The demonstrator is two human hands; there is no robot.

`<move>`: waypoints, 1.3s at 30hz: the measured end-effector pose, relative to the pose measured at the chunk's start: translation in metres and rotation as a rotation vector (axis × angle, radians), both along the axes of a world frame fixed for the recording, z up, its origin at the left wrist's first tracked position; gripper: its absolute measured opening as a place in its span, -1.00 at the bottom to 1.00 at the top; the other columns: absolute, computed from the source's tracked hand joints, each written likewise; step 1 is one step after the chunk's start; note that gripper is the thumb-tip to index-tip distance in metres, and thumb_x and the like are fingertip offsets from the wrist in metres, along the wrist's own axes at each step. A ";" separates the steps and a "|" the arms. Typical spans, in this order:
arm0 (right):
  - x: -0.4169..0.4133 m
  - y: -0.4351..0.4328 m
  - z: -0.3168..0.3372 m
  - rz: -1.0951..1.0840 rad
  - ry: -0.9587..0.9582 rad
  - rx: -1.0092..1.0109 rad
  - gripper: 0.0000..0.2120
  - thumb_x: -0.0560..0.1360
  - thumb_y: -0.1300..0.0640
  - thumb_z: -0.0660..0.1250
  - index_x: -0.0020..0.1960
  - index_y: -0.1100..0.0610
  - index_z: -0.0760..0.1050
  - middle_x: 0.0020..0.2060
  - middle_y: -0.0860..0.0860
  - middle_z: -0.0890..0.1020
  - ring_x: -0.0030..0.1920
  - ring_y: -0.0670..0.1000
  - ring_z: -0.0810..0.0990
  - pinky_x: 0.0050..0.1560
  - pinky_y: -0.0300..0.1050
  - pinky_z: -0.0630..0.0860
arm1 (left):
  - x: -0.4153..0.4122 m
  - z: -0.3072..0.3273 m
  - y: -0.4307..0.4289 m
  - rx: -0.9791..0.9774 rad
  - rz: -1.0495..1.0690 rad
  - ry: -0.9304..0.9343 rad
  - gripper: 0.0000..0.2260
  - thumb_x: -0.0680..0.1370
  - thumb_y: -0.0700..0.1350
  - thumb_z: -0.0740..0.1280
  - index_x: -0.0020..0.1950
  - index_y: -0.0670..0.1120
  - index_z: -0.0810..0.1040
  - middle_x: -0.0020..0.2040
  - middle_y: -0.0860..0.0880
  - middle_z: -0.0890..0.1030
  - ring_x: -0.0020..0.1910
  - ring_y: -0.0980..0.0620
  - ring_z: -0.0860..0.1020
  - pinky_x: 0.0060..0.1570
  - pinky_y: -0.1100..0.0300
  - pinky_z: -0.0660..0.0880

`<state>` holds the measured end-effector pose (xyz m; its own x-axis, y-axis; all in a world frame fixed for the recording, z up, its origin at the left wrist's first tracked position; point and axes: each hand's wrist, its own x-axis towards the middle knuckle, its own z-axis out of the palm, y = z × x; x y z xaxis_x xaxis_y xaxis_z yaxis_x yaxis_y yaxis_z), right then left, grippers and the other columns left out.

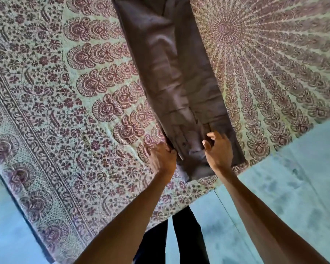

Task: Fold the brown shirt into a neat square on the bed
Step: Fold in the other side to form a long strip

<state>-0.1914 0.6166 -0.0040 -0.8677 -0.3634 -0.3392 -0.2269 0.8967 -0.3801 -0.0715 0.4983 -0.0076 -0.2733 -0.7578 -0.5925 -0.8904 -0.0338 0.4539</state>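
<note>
The brown shirt lies on the bed as a long narrow strip, its sides folded inward, running from the top of the view down to the near bed corner. Its near end, with a cuff and a button, lies between my hands. My left hand pinches the shirt's left edge at that near end. My right hand rests on top of the cloth just to the right, fingers curled and spread, thumb pointing left. Whether it grips the fabric is unclear.
The bed is covered with a patterned sheet in cream and maroon, with a round mandala at the upper right. The bed corner points toward me. A pale blue-green floor lies beyond both edges. My dark trouser legs stand below.
</note>
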 end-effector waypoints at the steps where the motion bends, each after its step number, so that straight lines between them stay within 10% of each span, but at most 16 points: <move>1: -0.001 0.000 0.000 0.013 0.005 -0.007 -0.75 0.46 0.04 0.38 0.10 0.09 0.56 0.04 0.14 0.59 0.06 0.22 0.55 -0.02 0.04 0.51 | -0.001 0.003 0.003 0.006 -0.012 -0.010 -0.86 0.39 -0.11 0.45 -0.16 -0.16 0.59 -0.27 -0.14 0.62 -0.36 -0.07 0.59 -0.47 0.24 0.41; 9: 0.000 -0.018 0.001 0.079 0.033 -0.051 -0.72 0.45 -0.08 0.38 0.06 0.07 0.60 -0.02 0.09 0.60 0.01 0.16 0.57 -0.09 -0.02 0.51 | -0.002 -0.005 0.001 0.018 -0.034 0.015 -0.90 0.50 -0.32 0.35 -0.14 -0.21 0.66 -0.32 -0.01 0.57 -0.52 0.25 0.36 -0.63 0.40 0.34; 25: 0.039 -0.032 0.004 -0.074 -0.131 -0.069 -0.74 0.46 -0.12 0.39 -0.02 0.06 0.59 -0.14 0.03 0.71 -0.07 0.09 0.67 -0.10 -0.03 0.57 | 0.048 -0.003 0.013 0.008 0.022 -0.021 -0.80 0.37 -0.03 0.53 -0.29 -0.15 0.64 -0.40 -0.06 0.60 -0.56 0.09 0.42 -0.61 0.34 0.17; 39: 0.058 -0.041 0.006 -0.070 -0.274 -0.143 -0.65 0.44 -0.14 0.40 0.04 0.12 0.62 -0.16 0.01 0.72 -0.12 0.02 0.69 -0.09 -0.06 0.61 | 0.096 -0.014 -0.006 0.211 0.043 0.021 -0.80 0.44 -0.13 0.46 -0.33 0.00 0.50 -0.36 0.01 0.60 -0.37 0.01 0.57 -0.42 0.23 0.46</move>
